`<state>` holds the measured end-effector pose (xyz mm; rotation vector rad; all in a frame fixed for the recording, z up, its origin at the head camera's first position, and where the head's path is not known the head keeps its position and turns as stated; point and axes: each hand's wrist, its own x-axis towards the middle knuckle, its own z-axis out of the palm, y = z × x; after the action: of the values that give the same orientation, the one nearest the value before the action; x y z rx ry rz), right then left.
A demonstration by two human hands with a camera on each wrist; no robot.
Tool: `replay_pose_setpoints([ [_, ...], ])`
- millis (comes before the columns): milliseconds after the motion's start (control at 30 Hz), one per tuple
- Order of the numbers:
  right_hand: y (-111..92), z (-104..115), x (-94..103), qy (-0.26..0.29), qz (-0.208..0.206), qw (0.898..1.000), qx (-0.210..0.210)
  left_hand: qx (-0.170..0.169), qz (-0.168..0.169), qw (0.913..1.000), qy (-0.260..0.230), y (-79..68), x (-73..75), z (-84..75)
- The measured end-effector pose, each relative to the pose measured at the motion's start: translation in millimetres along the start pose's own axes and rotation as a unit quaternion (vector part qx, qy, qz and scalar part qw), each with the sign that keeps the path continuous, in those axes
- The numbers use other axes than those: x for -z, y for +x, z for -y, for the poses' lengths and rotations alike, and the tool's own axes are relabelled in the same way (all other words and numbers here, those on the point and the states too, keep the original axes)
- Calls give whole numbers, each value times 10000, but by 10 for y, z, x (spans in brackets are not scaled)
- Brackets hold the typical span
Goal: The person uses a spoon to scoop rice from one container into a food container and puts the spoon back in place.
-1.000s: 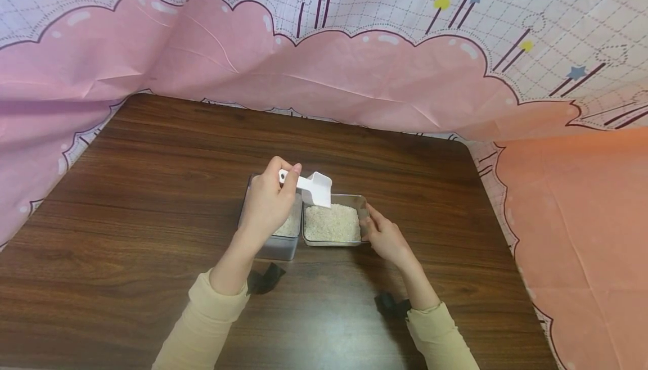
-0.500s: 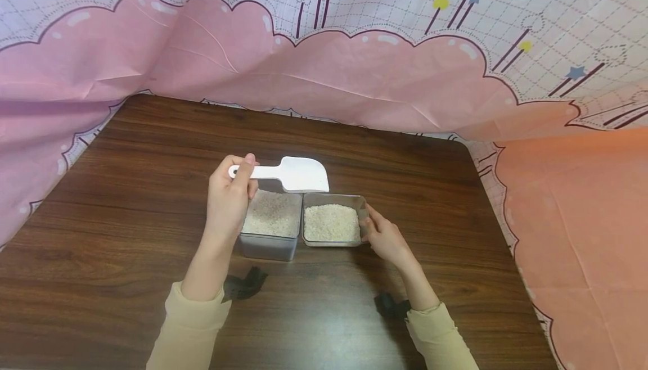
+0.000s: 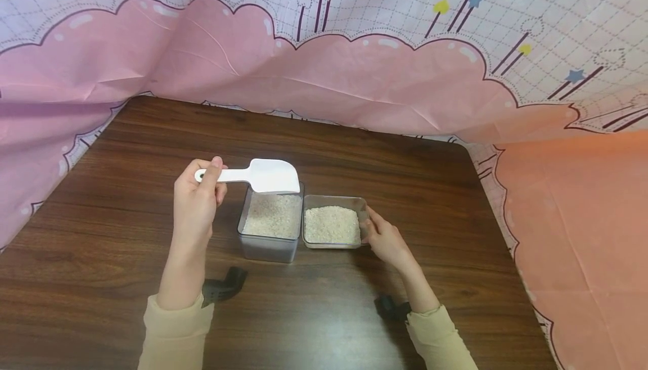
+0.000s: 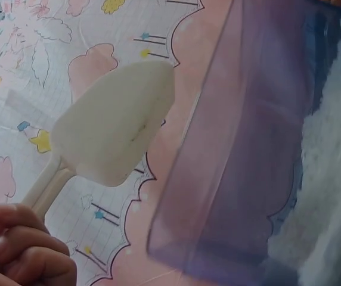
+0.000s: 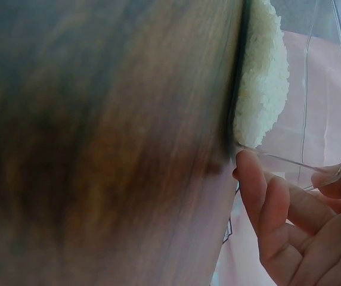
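Note:
A white scoop (image 3: 274, 176) is held by its handle in my left hand (image 3: 194, 204), above the far rim of a taller clear bin (image 3: 268, 248). White rice (image 3: 273, 216) fills much of that bin. In the left wrist view the scoop's (image 4: 114, 122) rounded underside faces the camera, so its inside is hidden. Directly right of the bin stands a shallower clear container (image 3: 334, 246) with rice (image 3: 331, 225) heaped in it. My right hand (image 3: 388, 239) grips its right wall, and the right wrist view shows fingers (image 5: 254, 185) against the outside with the thumb at the rim.
Both containers stand side by side on a dark wooden table (image 3: 126, 207). A patterned pink and white cloth (image 3: 329, 83) hangs behind the table and at its sides. Black wrist straps (image 3: 226, 287) show below the forearms.
My left hand has moved left with the scoop, from over the shallow container to the taller bin's far left. The scoop has turned level. My right hand stays at the shallow container.

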<state>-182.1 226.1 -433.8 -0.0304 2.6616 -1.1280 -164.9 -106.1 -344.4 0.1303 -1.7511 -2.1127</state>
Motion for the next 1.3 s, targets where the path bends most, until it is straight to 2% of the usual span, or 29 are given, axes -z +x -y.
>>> replay_pose_setpoints([
  [233,-7,-5,-1,-43,-12,10000,63,-28,129,9972,736,-9,116,-17],
  [367,-16,1,-1,-19,-2,10000,38,54,418,9909,1275,-10,162,-18],
  [500,-14,1,-2,-31,-10,10000,30,21,624,9783,1978,-20,175,-10],
  [567,-14,-3,-2,-52,-10,10000,33,-63,672,9692,2368,-29,169,1],
  [633,-14,-9,-4,-71,-7,10000,43,-152,768,9591,2721,-36,156,16],
  [733,-15,-10,-2,-45,0,10000,9,-268,1081,9405,3209,-42,130,42],
  [800,-14,-8,-2,-33,18,10000,17,-284,1305,9281,3475,-46,115,59],
  [900,-7,-2,-5,-3,43,10000,18,-215,1515,9145,3745,-45,95,85],
  [1000,-3,-1,-9,14,55,10000,12,-198,1564,9080,3882,-48,68,144],
  [1200,2,-9,-12,3,-7,10000,2,-366,1600,9017,4001,-94,-5,271],
  [1300,5,-18,-9,-2,-20,10000,-11,-405,1614,8946,4146,-113,-40,304],
])
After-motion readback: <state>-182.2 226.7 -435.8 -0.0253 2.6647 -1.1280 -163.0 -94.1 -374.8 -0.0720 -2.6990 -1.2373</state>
